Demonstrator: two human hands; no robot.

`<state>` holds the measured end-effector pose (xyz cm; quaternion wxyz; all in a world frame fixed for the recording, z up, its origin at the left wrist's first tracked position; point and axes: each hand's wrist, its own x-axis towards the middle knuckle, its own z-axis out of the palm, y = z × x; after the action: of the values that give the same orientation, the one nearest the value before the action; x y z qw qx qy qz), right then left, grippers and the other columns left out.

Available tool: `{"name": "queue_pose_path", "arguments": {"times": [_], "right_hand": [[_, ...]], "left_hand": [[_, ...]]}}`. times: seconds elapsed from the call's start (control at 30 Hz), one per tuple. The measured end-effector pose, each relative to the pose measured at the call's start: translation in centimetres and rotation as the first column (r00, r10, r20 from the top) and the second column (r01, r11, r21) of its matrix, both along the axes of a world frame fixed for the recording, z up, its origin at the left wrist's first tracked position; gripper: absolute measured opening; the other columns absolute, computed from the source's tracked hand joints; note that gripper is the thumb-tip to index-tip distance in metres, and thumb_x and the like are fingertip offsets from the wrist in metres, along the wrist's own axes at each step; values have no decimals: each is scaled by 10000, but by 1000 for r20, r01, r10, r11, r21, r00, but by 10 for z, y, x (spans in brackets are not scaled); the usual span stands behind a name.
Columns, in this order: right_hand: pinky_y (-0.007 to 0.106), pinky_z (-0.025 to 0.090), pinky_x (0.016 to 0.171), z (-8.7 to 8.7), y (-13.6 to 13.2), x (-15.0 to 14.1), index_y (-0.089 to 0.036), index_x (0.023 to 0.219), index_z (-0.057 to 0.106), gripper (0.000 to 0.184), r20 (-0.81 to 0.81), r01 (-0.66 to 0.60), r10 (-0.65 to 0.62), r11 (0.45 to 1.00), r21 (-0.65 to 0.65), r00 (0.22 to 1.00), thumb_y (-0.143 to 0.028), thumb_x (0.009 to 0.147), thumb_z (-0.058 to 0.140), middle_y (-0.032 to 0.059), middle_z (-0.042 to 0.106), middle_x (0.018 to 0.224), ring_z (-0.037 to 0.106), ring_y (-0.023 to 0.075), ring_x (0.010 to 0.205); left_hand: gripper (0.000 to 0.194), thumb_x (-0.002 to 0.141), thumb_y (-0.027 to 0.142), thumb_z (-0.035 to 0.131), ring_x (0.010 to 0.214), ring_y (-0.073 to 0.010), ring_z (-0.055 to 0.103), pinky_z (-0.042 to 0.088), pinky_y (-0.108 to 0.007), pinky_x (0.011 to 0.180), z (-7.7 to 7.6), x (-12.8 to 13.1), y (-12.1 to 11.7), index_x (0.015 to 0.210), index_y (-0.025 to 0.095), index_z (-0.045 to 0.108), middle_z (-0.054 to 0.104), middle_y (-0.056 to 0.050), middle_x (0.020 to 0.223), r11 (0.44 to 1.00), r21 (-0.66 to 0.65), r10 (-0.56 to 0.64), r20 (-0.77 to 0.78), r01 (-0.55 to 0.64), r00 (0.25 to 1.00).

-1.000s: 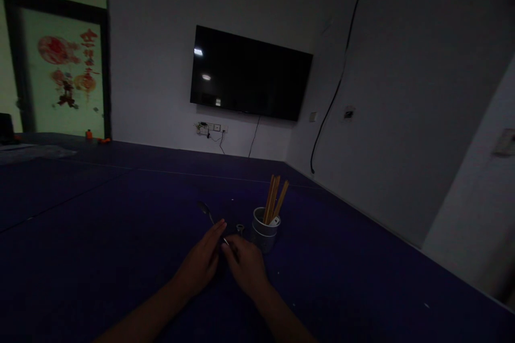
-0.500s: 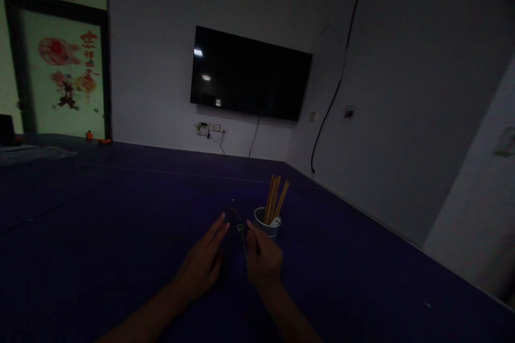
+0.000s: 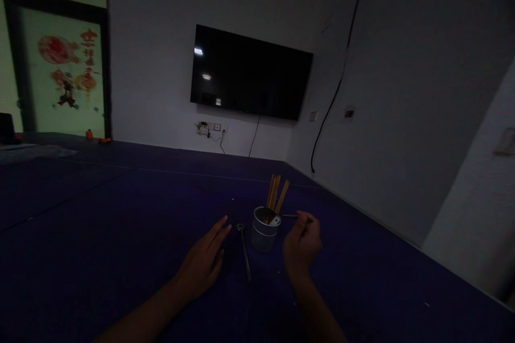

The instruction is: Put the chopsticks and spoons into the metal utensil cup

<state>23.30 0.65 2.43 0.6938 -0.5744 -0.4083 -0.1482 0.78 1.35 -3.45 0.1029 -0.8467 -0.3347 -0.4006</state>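
Note:
My left hand [image 3: 204,263] rests low over the purple tabletop [image 3: 132,257], fingers stretched out and holding nothing. Just right of it lies a slim metal spoon [image 3: 244,251], its small rounded head pointing away from me. A grey metal cup [image 3: 263,238] stands upright beyond the spoon, with several wooden chopsticks [image 3: 276,193] and a pale flat piece leaning in it. To the cup's right, my right hand [image 3: 302,244] is closed in a pinch on a thin metal utensil [image 3: 289,216]. One end of that utensil points left toward the cup's rim; its exact kind is too dark to tell.
A dark television [image 3: 249,72] hangs on the far wall above sockets and cables. A black cable [image 3: 338,86] runs down the right wall. Small orange objects [image 3: 89,134] and a clear plastic sheet [image 3: 36,154] lie at the far left of the table.
My right hand has moved right, from in front of the cup to its right side, carrying the thin utensil. The cup and spoon are now uncovered. My left hand has barely moved.

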Motion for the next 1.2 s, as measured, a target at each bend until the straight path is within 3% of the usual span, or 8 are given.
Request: {"name": "queue_pose_path", "arguments": {"times": [0.37,0.63,0.97,1.2], "right_hand": [[287,411,646,-6,13,0,-151,926,607,463,-110,-278,269,958,-76,957,-544,870,368,102,673,846,612,213,756],[275,410,577,-15,20,3,-156,839,591,432,-179,-379,361,922,-78,915,-561,842,439,85,670,774,609,196,663],[262,339,525,-13,17,6,-195,655,529,477,153,-157,192,964,-216,969,-581,877,357,41,610,613,521,152,516],[265,315,512,-12,13,3,-189,694,576,521,197,-71,129,959,-275,972,-582,896,301,52,618,591,541,173,518]], "left_hand": [[526,889,144,350,1284,-189,416,441,-356,1014,-2,0,1,1401,237,272,390,-79,1439,999,-27,-23,-15,23,1000],[528,873,138,365,1247,-193,462,455,-360,997,-2,0,1,1387,241,304,437,-81,1406,998,-47,-35,-24,34,999],[548,872,144,379,1235,-188,476,462,-352,990,-3,1,1,1398,271,291,448,-55,1401,998,-53,-42,-20,41,999],[525,873,138,369,1237,-183,474,472,-345,981,-5,0,3,1384,247,316,463,-66,1388,997,-65,-45,-44,42,998]]}}
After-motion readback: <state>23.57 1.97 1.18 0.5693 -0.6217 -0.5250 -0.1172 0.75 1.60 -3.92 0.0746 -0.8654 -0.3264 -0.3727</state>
